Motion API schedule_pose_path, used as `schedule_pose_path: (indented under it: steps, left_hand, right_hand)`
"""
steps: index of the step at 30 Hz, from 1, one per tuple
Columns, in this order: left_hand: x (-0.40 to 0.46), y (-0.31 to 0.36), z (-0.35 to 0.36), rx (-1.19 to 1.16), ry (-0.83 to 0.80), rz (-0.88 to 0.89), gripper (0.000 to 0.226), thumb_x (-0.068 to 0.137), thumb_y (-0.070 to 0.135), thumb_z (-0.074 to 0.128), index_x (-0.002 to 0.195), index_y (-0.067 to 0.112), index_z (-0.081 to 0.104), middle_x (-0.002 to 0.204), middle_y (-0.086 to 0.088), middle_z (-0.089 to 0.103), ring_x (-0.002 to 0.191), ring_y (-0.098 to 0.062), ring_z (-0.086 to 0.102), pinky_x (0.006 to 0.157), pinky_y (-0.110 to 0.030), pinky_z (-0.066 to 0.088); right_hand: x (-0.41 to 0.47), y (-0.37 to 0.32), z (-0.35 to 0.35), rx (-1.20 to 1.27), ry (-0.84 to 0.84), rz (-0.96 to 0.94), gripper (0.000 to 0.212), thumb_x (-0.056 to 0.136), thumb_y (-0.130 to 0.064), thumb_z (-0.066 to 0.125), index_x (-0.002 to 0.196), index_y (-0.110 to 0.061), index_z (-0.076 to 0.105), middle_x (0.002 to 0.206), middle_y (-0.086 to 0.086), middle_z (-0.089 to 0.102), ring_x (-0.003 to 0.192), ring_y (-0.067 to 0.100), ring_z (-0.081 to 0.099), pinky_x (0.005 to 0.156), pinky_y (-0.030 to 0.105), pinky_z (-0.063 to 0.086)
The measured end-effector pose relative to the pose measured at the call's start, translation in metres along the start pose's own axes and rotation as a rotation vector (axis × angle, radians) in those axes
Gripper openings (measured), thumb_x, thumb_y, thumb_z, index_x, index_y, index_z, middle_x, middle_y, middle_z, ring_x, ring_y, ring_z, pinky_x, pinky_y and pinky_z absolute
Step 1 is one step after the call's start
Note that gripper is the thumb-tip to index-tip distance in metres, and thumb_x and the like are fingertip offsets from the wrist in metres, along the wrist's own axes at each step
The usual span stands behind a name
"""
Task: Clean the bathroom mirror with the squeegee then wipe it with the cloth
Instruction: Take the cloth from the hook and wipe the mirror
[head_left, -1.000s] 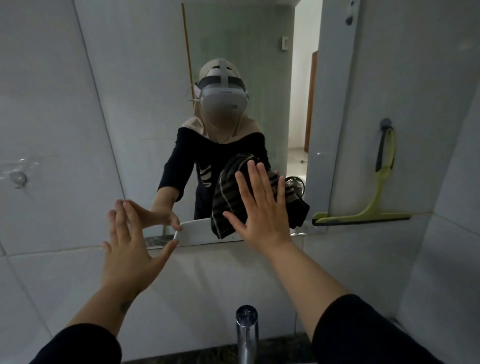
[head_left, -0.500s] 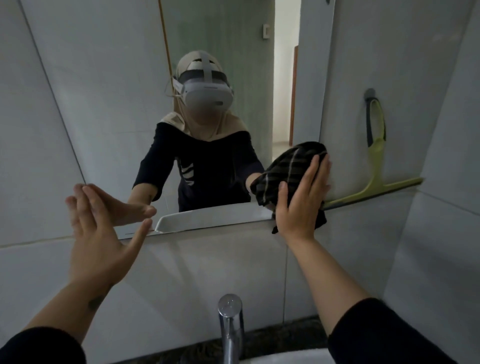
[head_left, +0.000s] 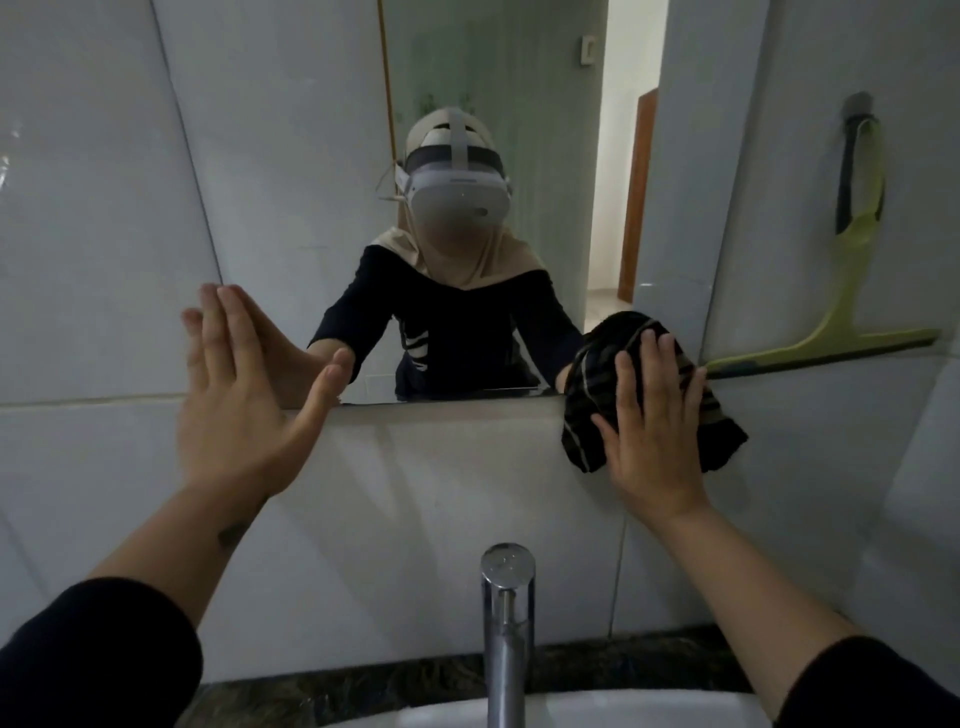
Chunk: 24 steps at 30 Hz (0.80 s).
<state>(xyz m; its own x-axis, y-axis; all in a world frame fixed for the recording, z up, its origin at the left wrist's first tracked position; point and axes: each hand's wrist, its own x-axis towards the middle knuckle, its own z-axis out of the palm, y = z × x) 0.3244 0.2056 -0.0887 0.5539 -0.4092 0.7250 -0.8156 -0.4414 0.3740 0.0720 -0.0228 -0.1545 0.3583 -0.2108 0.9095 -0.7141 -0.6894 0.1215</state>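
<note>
The bathroom mirror (head_left: 291, 156) hangs on the tiled wall ahead and reflects a person in a headset. My right hand (head_left: 654, 415) presses a dark striped cloth (head_left: 587, 410) flat against the mirror's lower right corner, with the cloth's lower half lying over the tile below the edge. My left hand (head_left: 234, 405) rests open and flat at the mirror's lower left corner, holding nothing. A green squeegee (head_left: 852, 291) with a black grip hangs from a wall hook to the right of the mirror, apart from both hands.
A chrome tap (head_left: 506, 623) stands upright low in the middle, between my forearms. The white basin rim (head_left: 571, 712) shows at the bottom edge, with a dark stone ledge behind it. Pale tiles cover the wall all round the mirror.
My right hand has slid the cloth from the mirror's lower middle rightward to its lower right corner, then slightly down over the edge. My left hand has stayed flat at the lower left.
</note>
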Motion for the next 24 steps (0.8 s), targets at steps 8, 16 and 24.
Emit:
schedule_pose_path:
  steps: [8,16,24]
  left_hand:
    - [0.001,-0.009,-0.008,-0.044,-0.044,0.034,0.086,0.088,0.067,0.030,0.148,0.028,-0.018,0.159,0.007,-0.018,0.146,-0.016,-0.012,0.116,-0.046,0.015]
    - [-0.009,-0.035,-0.034,-0.076,-0.207,0.075,0.065,0.097,0.052,0.022,0.147,0.035,-0.014,0.156,0.014,-0.022,0.145,-0.009,-0.014,0.119,-0.042,0.008]
    - [-0.032,-0.059,-0.057,-0.192,-0.315,-0.088,0.058,0.098,0.047,0.028,0.151,0.030,0.014,0.159,0.010,0.014,0.145,-0.007,0.010,0.117,-0.030,0.013]
  right_hand:
    - [0.033,-0.058,-0.004,-0.051,-0.015,-0.340,0.072,0.093,-0.037,0.046,0.151,-0.016,0.009,0.156,0.012,0.013,0.145,0.028,0.013,0.114,0.057,0.013]
    - [0.067,-0.139,-0.009,0.077,-0.023,-0.582,0.066,0.092,-0.016,0.057,0.150,-0.017,0.025,0.157,0.008,0.023,0.146,0.024,0.018,0.116,0.055,0.017]
    - [0.103,-0.215,-0.013,0.094,-0.034,-0.781,0.057,0.096,-0.019,0.041,0.150,-0.016,0.022,0.157,0.005,0.026,0.145,0.024,0.022,0.115,0.050,0.015]
